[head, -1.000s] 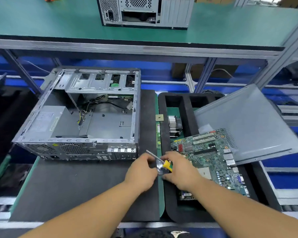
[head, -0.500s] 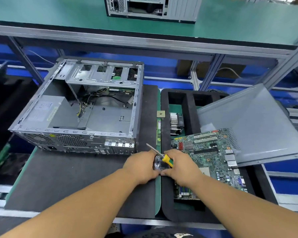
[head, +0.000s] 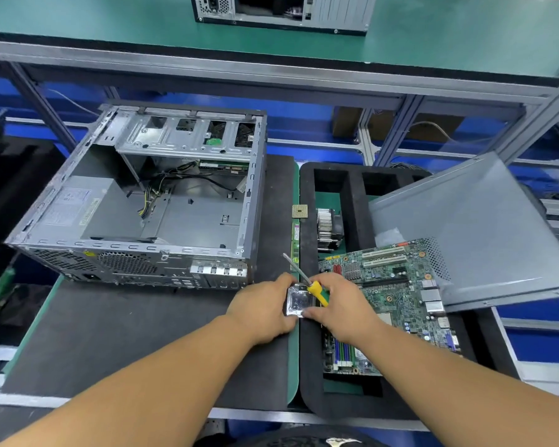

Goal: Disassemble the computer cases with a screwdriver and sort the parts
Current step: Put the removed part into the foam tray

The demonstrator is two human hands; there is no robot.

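Both hands meet over the seam between the dark mat and the foam tray (head: 307, 366), working a small silvery bracket (head: 298, 301), seemingly a socket frame taken off the board. The left hand (head: 265, 306) curls its fingers around the bracket's left edge; the right hand (head: 339, 306) pinches its right side while also holding the screwdriver (head: 313, 287), whose shaft points up and away. This looks like the sorting stage: the motherboard (head: 397, 291) already lies in the tray, partly over the side panel (head: 484, 233), with a heatsink (head: 328, 229) in a compartment behind and a chip (head: 299, 210) on the tray's rim. Next the bracket probably needs placing in a compartment. The open case (head: 149, 201) lies on its side on the surface, power supply and cables still inside, so more unscrewing remains. Above, a green shelf (head: 433, 33) carries another case (head: 284, 11); blue panels and a metal frame run behind.
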